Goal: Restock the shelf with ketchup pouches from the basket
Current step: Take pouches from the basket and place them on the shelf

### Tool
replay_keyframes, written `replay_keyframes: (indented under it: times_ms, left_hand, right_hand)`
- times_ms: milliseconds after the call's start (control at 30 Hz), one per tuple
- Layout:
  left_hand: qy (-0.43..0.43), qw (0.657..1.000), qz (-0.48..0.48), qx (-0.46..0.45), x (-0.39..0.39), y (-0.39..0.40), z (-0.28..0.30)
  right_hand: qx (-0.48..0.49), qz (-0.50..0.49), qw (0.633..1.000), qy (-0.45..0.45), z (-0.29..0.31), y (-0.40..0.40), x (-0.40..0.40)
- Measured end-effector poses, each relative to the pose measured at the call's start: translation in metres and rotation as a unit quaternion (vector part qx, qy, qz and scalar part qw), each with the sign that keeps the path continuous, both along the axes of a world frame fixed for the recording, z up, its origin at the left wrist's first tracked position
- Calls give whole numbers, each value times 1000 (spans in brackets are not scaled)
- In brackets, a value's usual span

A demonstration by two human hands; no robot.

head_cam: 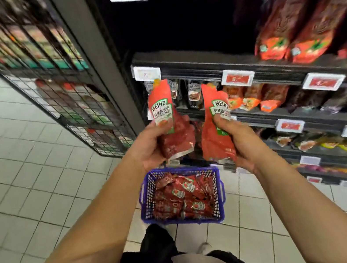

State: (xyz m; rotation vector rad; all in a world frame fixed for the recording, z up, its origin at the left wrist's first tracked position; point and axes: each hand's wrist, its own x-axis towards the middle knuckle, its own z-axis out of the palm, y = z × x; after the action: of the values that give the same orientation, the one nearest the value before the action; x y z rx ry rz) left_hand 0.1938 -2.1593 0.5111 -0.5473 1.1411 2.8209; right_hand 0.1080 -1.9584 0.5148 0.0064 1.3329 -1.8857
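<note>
Above the blue basket (pixel 180 196) of ketchup pouches on the tiled floor, the left hand (pixel 152 145) grips one red Heinz pouch (pixel 165 118) upright and the right hand (pixel 239 140) grips another pouch (pixel 214 124) just beside it, both before the dark shelf (pixel 202 63)

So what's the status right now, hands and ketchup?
Left hand holds one ketchup pouch, right hand holds another pouch. Both raised before the shelf. Blue basket below holds more. Nothing in the way.
</note>
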Motion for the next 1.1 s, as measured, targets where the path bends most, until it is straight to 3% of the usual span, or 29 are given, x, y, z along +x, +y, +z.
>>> replay_keyframes:
  times_ms: [233, 367, 433, 733, 900, 1100]
  left_hand:
    - [-3, 978, 36, -205, -30, -11, 82]
    - [51, 922, 108, -367, -36, -10, 117]
    - [63, 905, 132, -400, -40, -16, 130]
    - [129, 901, 102, -401, -68, -87, 171]
    - [172, 931, 72, -314, -91, -133, 183]
    - [217, 932, 63, -283, -126, -166, 188]
  right_hand:
    - [50, -27, 984, 166, 80, -4, -8]
    - [81, -24, 964, 253, 115, -14, -14]
    - [107, -37, 946, 304, 128, -22, -16]
    - [115, -76, 909, 393, 175, -85, -41]
    - [137, -136, 905, 378, 195, -134, -54]
    - [154, -167, 900, 371, 200, -170, -66]
